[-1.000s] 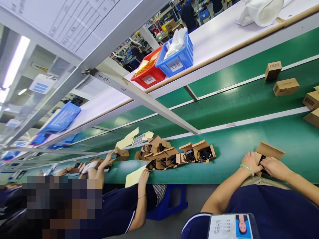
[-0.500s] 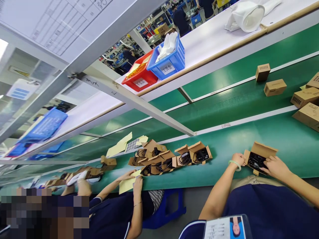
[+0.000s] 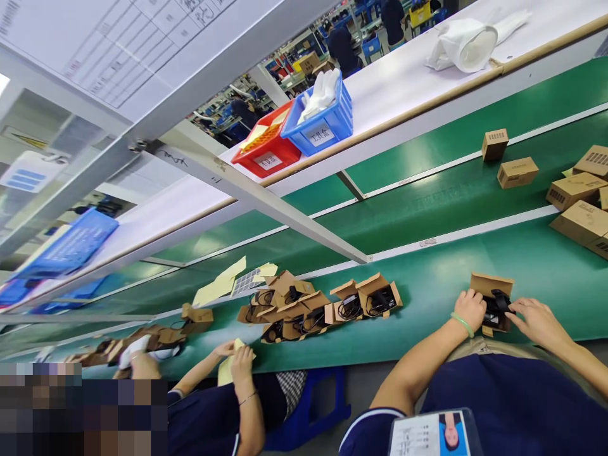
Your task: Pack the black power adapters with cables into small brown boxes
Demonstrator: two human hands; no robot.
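Note:
A small open cardboard box (image 3: 491, 284) sits on the green belt (image 3: 437, 278) in front of me, with a black cable part (image 3: 498, 306) in it. My left hand (image 3: 469, 309), with a green bracelet on the wrist, grips the box's left side with curled fingers. At the box's right side, my right hand (image 3: 536, 320) touches the black part with its fingertips, fingers partly bent.
Several open boxes with black cables (image 3: 327, 304) lie left of me on the belt. Closed boxes (image 3: 574, 190) are stacked at the right. A co-worker's hands (image 3: 240, 361) hold a yellow sheet (image 3: 227, 367). Red bin (image 3: 268, 152) and blue bin (image 3: 323, 123) stand on the shelf above.
The box has been turned more upright between my hands, and the black part now sticks up from it. The co-worker's hands have drawn the yellow sheet towards the belt's front edge.

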